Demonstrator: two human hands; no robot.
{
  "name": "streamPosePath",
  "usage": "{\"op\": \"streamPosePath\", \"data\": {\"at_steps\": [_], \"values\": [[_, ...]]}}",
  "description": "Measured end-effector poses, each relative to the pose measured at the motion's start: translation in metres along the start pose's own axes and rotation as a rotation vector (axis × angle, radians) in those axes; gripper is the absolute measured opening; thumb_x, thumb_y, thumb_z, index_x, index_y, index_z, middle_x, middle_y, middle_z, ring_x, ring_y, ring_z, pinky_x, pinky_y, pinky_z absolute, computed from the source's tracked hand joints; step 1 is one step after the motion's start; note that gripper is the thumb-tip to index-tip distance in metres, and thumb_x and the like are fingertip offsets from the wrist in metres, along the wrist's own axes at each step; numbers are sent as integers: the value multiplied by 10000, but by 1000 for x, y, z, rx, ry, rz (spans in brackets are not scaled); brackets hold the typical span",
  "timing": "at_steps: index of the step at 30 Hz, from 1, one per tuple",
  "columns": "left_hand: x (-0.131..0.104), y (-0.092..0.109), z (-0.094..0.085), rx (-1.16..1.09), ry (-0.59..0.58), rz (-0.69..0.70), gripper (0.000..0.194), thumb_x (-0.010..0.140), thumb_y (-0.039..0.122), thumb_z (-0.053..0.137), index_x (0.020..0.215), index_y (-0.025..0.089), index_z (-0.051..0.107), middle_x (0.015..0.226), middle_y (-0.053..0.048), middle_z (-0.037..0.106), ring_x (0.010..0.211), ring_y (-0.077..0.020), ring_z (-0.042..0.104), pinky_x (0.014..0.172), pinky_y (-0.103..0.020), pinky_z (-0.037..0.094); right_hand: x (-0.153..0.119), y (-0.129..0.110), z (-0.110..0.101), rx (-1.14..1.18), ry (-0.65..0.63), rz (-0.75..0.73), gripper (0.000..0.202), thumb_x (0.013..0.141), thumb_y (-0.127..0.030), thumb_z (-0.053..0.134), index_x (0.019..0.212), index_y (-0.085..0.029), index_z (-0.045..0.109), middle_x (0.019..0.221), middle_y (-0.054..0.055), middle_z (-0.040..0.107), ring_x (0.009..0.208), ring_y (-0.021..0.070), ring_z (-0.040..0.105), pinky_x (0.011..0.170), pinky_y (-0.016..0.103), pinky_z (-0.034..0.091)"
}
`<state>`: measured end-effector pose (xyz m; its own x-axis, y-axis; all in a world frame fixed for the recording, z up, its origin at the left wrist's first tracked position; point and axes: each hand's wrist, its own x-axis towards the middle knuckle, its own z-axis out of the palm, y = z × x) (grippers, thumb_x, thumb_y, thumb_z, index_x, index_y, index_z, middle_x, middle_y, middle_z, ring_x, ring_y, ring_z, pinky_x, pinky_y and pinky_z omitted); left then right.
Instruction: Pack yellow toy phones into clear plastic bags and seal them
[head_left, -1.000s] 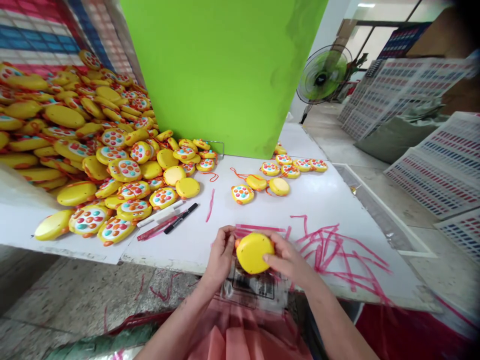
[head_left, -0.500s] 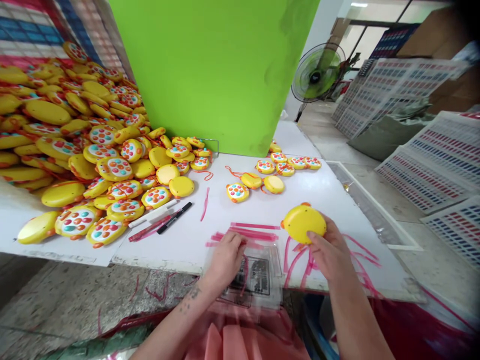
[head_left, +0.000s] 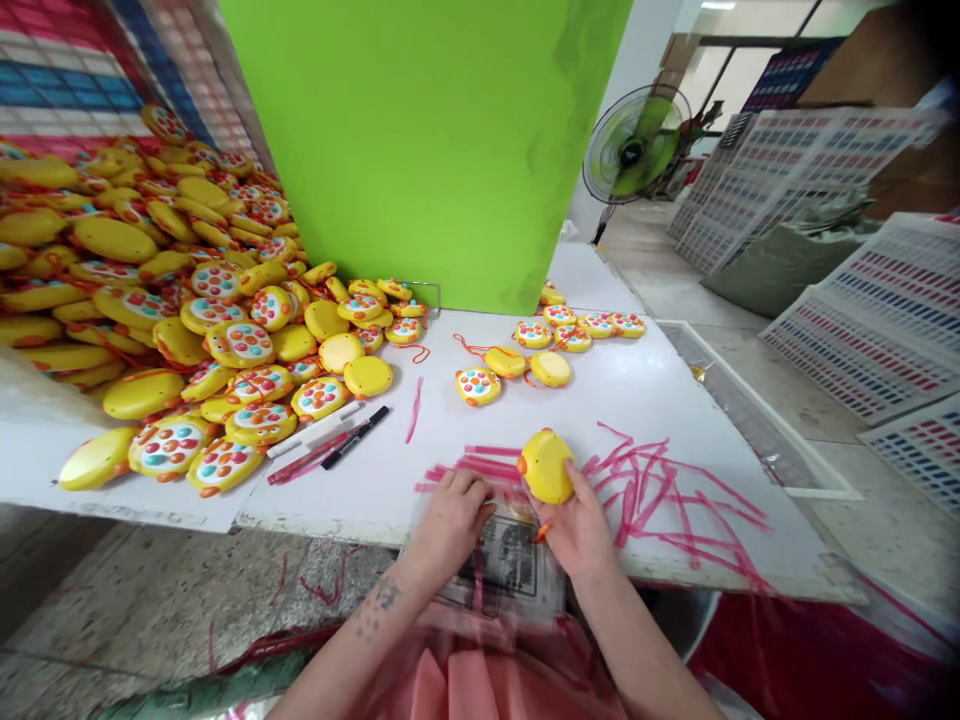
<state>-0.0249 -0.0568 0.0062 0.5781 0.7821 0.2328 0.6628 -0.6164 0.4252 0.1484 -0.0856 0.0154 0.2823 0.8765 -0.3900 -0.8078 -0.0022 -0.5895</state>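
My right hand [head_left: 581, 530] is closed around the edge of a yellow turtle-shaped toy [head_left: 547, 466], its plain back facing up. A bit of orange cord hangs below the toy by my fingers. My left hand [head_left: 448, 522] is closed in a pinch at the table's front edge, left of the toy. From its fingertips a thin pink strip [head_left: 480, 575] hangs down over a clear plastic bag [head_left: 517, 560] with dark print. More pink strips [head_left: 495, 465] lie side by side just behind my left hand.
A large heap of yellow toys [head_left: 217, 340] fills the left, with markers [head_left: 356, 437] before it. Several toys [head_left: 551, 369] lie mid-table. Loose pink strips [head_left: 645, 490] spread at right. A green panel [head_left: 427, 150] stands behind; a fan [head_left: 631, 153] and crates stand beyond.
My right hand has brought the yellow toy leftward and nearer to my left hand, turning it a little. The left hand stays almost in place, still pinching.
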Motion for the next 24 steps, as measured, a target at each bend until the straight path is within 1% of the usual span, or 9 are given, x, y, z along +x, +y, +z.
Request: {"op": "streamPosePath", "data": {"at_steps": [2,3,5,7,9,12,15,19,24], "values": [[-8,-21,-21,176,-19,-46,168,886,164,508,997,223,620,1079,-75,614,978,-250,530,839,-406,428,-1,-1,-2,13,-3,3,278,795,-340,672,1051,-234,645,964,0,736,956,180,673,808,338,574],[-13,-33,-35,280,-5,-133,201,874,137,505,1022,211,618,1101,-98,613,1001,-272,529,838,-428,421,-1,-2,-3,13,-9,3,284,794,-328,674,1060,-232,643,971,1,735,959,178,673,809,335,575],[-23,-52,-64,521,122,-345,225,867,145,497,1059,170,613,1163,-159,588,1098,-353,478,900,-538,357,-1,-2,-4,6,-38,-15,310,795,-333,676,1087,-239,633,997,-2,729,982,177,667,815,331,574],[-30,-57,-85,643,277,-470,264,890,176,476,1130,168,586,1247,-164,544,1196,-392,401,955,-600,282,0,-1,-6,2,-78,-34,334,799,-364,670,1110,-251,625,1023,-6,723,1002,181,660,830,343,570],[-30,-48,-89,597,298,-403,274,906,188,463,1157,177,571,1253,-150,544,1184,-365,421,953,-559,319,2,1,-6,16,-91,-39,328,805,-371,664,1108,-251,627,1036,-6,720,1004,183,659,842,353,564],[-17,-19,-62,320,147,-120,208,916,172,451,1050,192,609,1137,-110,601,1062,-269,515,910,-429,413,4,2,-6,44,-75,-36,298,819,-352,652,1097,-246,632,1037,-3,720,992,177,662,848,347,556],[0,3,-22,178,32,2,206,941,178,411,1012,199,603,1041,-78,616,959,-227,536,858,-380,442,3,1,-6,57,-79,-48,298,828,-355,645,1110,-257,626,1021,-13,721,971,159,665,837,315,555],[14,10,9,259,23,-53,144,932,241,459,937,184,592,959,-81,590,875,-241,515,793,-402,437,0,0,-7,61,-93,-40,306,832,-353,647,1126,-273,620,1002,-25,724,899,147,680,791,296,568],[14,5,14,325,31,-65,113,912,274,506,892,185,572,922,-73,553,857,-247,495,762,-394,426,0,-1,-7,68,-109,-40,305,840,-350,638,1135,-276,623,1019,-27,723,927,144,675,824,301,562]]}}
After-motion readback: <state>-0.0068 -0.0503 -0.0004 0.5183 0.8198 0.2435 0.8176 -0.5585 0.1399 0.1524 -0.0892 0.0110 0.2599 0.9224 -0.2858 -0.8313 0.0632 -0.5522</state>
